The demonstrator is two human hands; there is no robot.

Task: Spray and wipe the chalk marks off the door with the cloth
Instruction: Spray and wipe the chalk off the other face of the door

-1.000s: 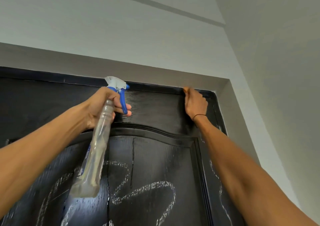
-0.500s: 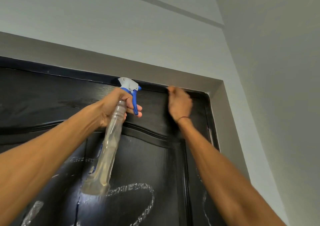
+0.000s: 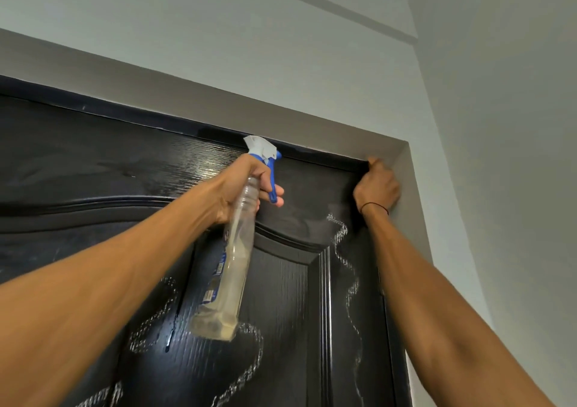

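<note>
— Where's the spray bottle (image 3: 232,263)?
— Gripped in the left hand (image 3: 246,188), fingers on the blue trigger, facing the black door (image 3: 93,169).
— The right hand (image 3: 377,186)?
— Fingers curled at the door's top corner; chalk marks (image 3: 342,241) just below. No cloth visible.

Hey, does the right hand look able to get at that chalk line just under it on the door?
Probably yes. The right hand is up at the door's top right corner, and the chalk line starts just below its wrist with nothing between. Whether it holds the cloth can't be seen.
</note>
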